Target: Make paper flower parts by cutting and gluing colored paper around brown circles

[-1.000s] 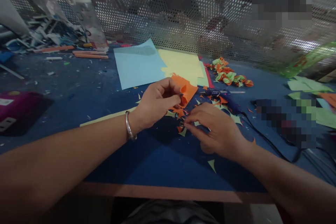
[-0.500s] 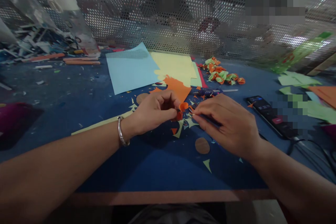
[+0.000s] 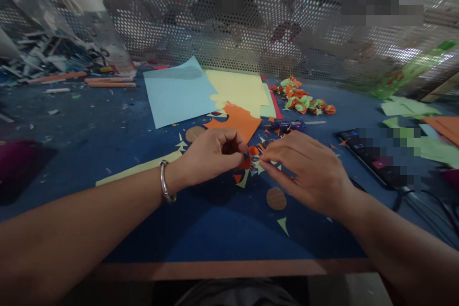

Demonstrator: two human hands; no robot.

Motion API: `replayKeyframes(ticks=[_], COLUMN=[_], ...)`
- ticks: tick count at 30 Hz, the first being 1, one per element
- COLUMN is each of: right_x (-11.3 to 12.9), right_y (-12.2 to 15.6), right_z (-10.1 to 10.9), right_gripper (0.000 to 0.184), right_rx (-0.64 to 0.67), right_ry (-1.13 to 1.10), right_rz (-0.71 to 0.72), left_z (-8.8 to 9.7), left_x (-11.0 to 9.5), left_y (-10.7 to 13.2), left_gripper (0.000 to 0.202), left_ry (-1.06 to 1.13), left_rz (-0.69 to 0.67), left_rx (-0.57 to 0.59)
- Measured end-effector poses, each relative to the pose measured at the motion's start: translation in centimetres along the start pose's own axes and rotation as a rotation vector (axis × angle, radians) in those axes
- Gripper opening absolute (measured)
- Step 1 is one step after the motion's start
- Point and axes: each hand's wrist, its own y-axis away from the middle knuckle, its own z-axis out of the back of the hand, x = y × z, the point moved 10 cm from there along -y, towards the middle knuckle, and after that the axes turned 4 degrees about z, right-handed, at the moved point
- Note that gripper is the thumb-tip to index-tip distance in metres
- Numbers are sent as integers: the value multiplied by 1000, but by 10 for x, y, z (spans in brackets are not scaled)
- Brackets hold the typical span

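Note:
My left hand (image 3: 218, 157), with a silver bangle at the wrist, pinches a small curled orange paper piece (image 3: 254, 151) between thumb and fingertips. Something dark shows at its fingertips. Close by on the right, my right hand (image 3: 304, 167) has thumb and forefinger drawn together at the curled piece's edge. Whatever lies between those fingertips is too small to make out. Beneath both hands lie pale green and orange paper scraps (image 3: 244, 179). Beyond my left hand is a cut orange sheet (image 3: 238, 122) with a scalloped edge. A round brown disc (image 3: 276, 199) lies nearer me.
Blue paper (image 3: 179, 93) and yellow paper (image 3: 238, 86) lie ahead. Green and orange paper flowers (image 3: 304, 100) sit behind a purple-handled tool (image 3: 287, 125). A phone (image 3: 369, 158) with a cable is at right. A bottle (image 3: 103, 33) stands far left, before a perforated metal screen (image 3: 172, 24).
My right fingertips have shifted slightly down and left against the curled orange piece. My left hand has lowered a little, still pinching it.

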Motion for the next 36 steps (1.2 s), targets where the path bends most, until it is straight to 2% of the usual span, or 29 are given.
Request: replayKeyframes(ticks=[9, 18, 21, 29, 36], right_x=[3, 1, -5, -21, -15], right_y=[-2, 0, 1, 8, 6], right_z=[-3, -5, -4, 12, 12], right_gripper=[4, 5, 6, 16, 17], right_rx=[15, 27, 15, -130, -157], right_ry=[-12, -20, -47, -100, -84], right_rz=[25, 16, -38, -228, -215], left_z=[-3, -8, -10, -13, -20], left_x=[-2, 5, 10, 23, 20], left_y=[4, 4, 3, 0, 3], left_gripper=[6, 6, 8, 16, 25], left_ry=[-80, -35, 61, 510, 658], left_rz=[-29, -11, 35, 195, 226], left_rx=[1, 37, 60, 65, 128])
